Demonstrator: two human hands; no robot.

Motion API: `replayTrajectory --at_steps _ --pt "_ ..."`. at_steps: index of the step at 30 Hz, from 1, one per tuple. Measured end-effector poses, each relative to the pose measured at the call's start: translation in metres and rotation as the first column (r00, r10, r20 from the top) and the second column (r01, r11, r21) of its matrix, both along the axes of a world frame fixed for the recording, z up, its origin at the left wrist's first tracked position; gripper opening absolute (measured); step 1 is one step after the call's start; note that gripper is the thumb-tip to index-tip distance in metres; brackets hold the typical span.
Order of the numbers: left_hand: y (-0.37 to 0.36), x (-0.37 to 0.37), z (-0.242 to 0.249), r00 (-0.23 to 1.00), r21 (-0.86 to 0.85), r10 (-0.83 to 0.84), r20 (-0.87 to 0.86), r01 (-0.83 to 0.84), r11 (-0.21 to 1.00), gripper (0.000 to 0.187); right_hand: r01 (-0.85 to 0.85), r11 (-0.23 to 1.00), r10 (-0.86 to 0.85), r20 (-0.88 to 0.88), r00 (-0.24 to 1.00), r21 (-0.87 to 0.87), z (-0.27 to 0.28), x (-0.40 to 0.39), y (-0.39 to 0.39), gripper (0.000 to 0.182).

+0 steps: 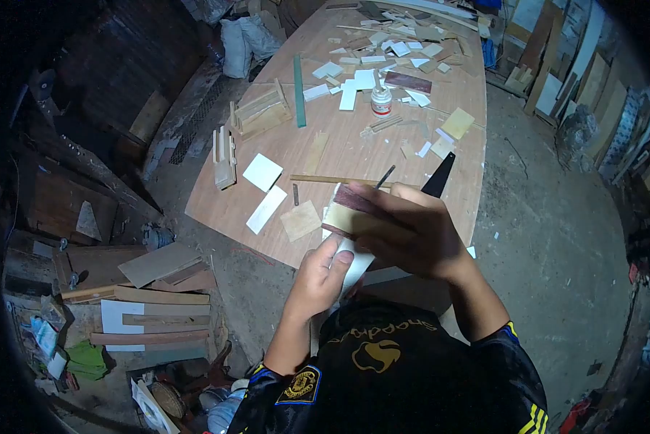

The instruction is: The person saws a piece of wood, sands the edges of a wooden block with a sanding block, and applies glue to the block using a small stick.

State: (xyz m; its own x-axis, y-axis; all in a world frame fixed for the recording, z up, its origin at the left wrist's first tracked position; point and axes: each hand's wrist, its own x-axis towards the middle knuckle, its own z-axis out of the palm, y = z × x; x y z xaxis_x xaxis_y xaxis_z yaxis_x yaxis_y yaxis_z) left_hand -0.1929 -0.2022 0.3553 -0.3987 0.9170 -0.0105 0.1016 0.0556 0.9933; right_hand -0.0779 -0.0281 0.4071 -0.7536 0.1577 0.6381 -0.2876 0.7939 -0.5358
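Note:
Close to my chest, over the near edge of the table, my right hand (pixel 419 228) grips a wooden block (pixel 348 214) with dark reddish sides and a pale middle. Just below it my left hand (pixel 325 271) holds a white strip (pixel 357 266), its thumb lying on top. The block's lower edge is near or against the strip; whether they touch is unclear. Beyond my hands lie a thin wooden stick (pixel 325 179) and a black saw blade (pixel 439 176). A square pale board (pixel 302 220) is to the left of the block.
On the wooden table (pixel 216 202) stand a glue jar (pixel 381 101), a small wooden box (pixel 263 112) and a slatted wooden piece (pixel 224 159). A green strip (pixel 299 90) lies beside many offcuts. Stacked boards (pixel 158 318) are on the floor at left.

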Motion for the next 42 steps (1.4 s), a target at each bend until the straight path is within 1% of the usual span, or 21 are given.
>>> replayTrajectory --at_steps 2,6,9,11,12,15,18,19,21,23,24,25,27,28,29,31,32,37,39,41,42 --pt "-0.001 -0.002 0.001 0.996 -0.026 0.002 0.092 0.001 1.0 0.04 0.023 1.0 -0.023 0.062 0.998 -0.007 -0.001 0.001 -0.001 0.065" --pt "-0.005 -0.008 -0.005 0.999 0.027 0.027 0.038 -0.028 0.999 0.041 0.063 0.997 -0.055 0.193 0.98 -0.039 0.004 0.011 -0.003 0.066" --pt "-0.002 -0.004 -0.005 0.995 0.113 0.065 -0.073 -0.056 0.992 0.041 0.076 0.995 -0.075 -0.022 0.997 0.07 -0.006 0.008 -0.006 0.066" --pt "0.003 0.001 0.001 0.982 -0.056 -0.079 -0.174 0.071 0.996 0.037 0.083 0.994 -0.084 0.012 0.996 0.065 -0.005 0.004 -0.007 0.066" --pt "0.008 0.002 -0.012 0.985 0.06 0.008 -0.171 0.003 0.998 0.034 0.088 0.994 -0.091 0.04 0.995 0.065 -0.003 0.003 -0.006 0.066" --pt "0.004 -0.006 -0.02 0.997 -0.021 -0.031 -0.068 0.03 0.999 0.035 0.074 0.992 -0.088 0.143 0.986 0.103 0.006 0.009 -0.003 0.062" --pt "0.0 -0.01 -0.012 0.999 -0.002 -0.035 -0.036 0.035 0.999 0.037 0.056 0.978 -0.069 0.063 0.996 0.2 -0.003 0.017 -0.003 0.057" --pt "0.003 -0.007 -0.015 0.999 0.011 0.008 -0.048 -0.008 1.0 0.037 0.161 0.952 -0.083 0.289 0.954 -0.26 -0.031 0.024 -0.006 0.055" --pt "0.018 0.001 -0.024 0.966 -0.454 0.126 0.224 -0.011 0.891 0.038 0.154 0.926 -0.095 0.183 0.979 -0.344 -0.021 0.013 -0.008 0.059" --pt "0.012 0.009 0.003 0.994 -0.257 0.075 -0.083 -0.094 0.962 0.033 0.025 0.952 0.008 0.108 0.994 -0.306 -0.001 0.004 -0.007 0.06" --pt "0.013 0.005 0.029 0.993 -0.367 0.062 0.096 -0.022 0.93 0.032 0.051 0.961 -0.029 0.083 0.996 -0.273 0.0 0.001 -0.011 0.058" --pt "0.008 0.0 0.025 0.99 -0.359 0.103 0.092 -0.063 0.931 0.032 0.009 0.964 0.012 0.077 0.997 -0.265 0.002 0.0 -0.014 0.058" --pt "0.0 -0.014 0.006 0.985 -0.241 -0.021 -0.171 -0.021 0.97 0.039 0.045 0.968 -0.011 0.138 0.99 -0.245 0.006 0.001 -0.015 0.06" --pt "-0.007 -0.014 0.0 0.995 -0.262 0.089 0.039 -0.076 0.962 0.042 0.015 0.967 0.019 0.129 0.991 -0.255 0.005 0.003 -0.013 0.062" --pt "-0.007 -0.014 -0.021 0.994 -0.255 0.101 0.039 -0.088 0.963 0.042 0.003 0.969 0.03 0.129 0.991 -0.248 0.005 0.001 -0.014 0.062" --pt "-0.004 -0.015 -0.065 0.942 -0.036 -0.017 -0.335 0.006 0.999 0.049 0.003 0.969 0.019 0.088 0.996 -0.247 0.004 -0.004 -0.016 0.062" --pt "-0.004 -0.004 -0.019 0.953 -0.006 -0.066 -0.294 0.067 0.998 0.055 -0.02 0.969 0.041 0.082 0.996 -0.247 0.009 -0.011 -0.018 0.061" --pt "-0.01 -0.01 -0.014 0.922 0.127 0.092 -0.376 -0.047 0.991 0.047 -0.04 0.961 0.088 0.167 0.982 -0.275 0.009 -0.007 -0.016 0.058" --pt "-0.018 -0.018 0.011 0.994 -0.187 0.037 -0.103 -0.056 0.981 0.043 -0.042 0.961 0.071 0.097 0.993 -0.274 0.004 -0.003 -0.018 0.058" --pt "-0.013 -0.007 0.006 0.999 -0.256 0.044 -0.007 -0.044 0.966 0.041 -0.036 0.963 0.06 0.086 0.994 -0.267 0.008 -0.01 -0.022 0.058" --pt "-0.006 0.001 -0.008 0.985 -0.055 0.059 -0.162 -0.069 0.996 0.038 -0.021 0.966 0.036 0.056 0.998 -0.256 0.01 -0.014 -0.022 0.059"
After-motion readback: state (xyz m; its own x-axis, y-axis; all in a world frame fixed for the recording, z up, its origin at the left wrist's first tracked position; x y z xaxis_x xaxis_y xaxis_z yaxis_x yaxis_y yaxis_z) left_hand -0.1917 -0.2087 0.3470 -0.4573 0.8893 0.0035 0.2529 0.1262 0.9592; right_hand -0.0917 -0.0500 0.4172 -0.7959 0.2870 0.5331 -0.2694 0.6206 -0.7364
